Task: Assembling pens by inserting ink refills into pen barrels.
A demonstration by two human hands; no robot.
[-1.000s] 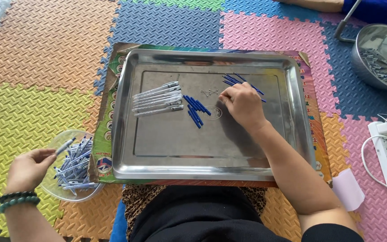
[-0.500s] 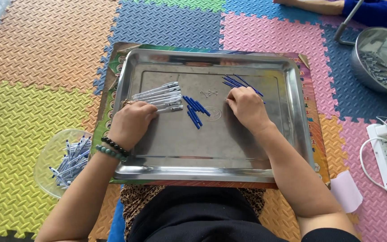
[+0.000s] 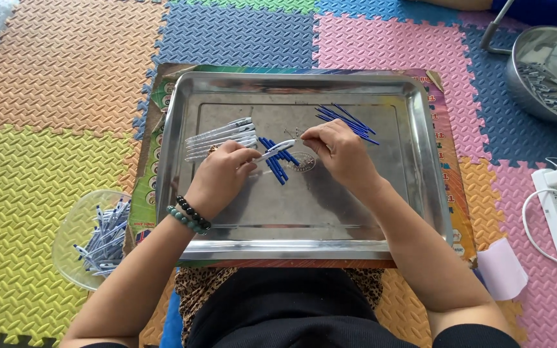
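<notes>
my left hand (image 3: 219, 177) is closed around one clear plastic pen barrel with a blue tip (image 3: 276, 150), pinched between thumb and fingers and held just above the big shiny steel tray (image 3: 420, 193), its tip pointing toward my right hand (image 3: 340, 151). the right hand's fingertips are pinched together near that tip, but whether anything thin sits between them is too small to make out. on the tray floor lie three small groups: a row of about six clear pen barrels (image 3: 220, 136) just beyond my left knuckles, a cluster of short dark blue caps (image 3: 272, 161) partly hidden under the held barrel, so i can't count them, and a fan of thin blue ink refills (image 3: 349, 119) beyond my right hand, too overlapped to count. a round clear plastic bowl of more pen parts (image 3: 95, 240) sits on the yellow foam mat (image 3: 27, 212) to my left, its pieces too jumbled to count. one round steel bowl (image 3: 546, 71) is cut off by the upper right edge.
</notes>
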